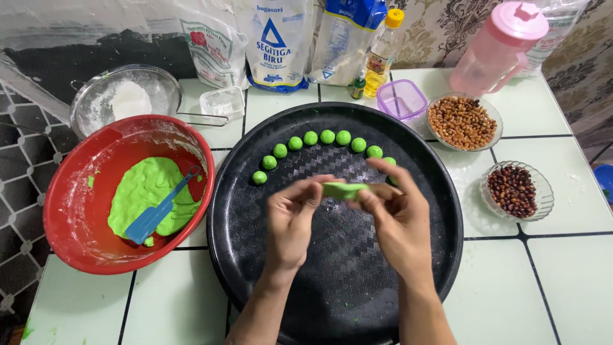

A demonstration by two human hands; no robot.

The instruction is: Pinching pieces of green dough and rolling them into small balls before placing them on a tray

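Both hands hover over a large round black tray (255, 255). My left hand (292, 220) and my right hand (396, 214) pinch a flattened piece of green dough (343, 190) between their fingertips, held just above the tray. Several small green dough balls (311, 138) lie in an arc along the tray's far rim. To the left stands a red bowl (76, 211) with a mass of green dough (143, 188) and a blue spatula (156, 212) resting in it.
Glass dishes of light brown peanuts (462, 121) and dark red beans (512, 190) sit at the right. Behind are a purple tub (401, 99), a pink jug (498, 48), an oil bottle (383, 51), flour bags (274, 41), a clear tub (222, 102) and a sieve of flour (128, 99).
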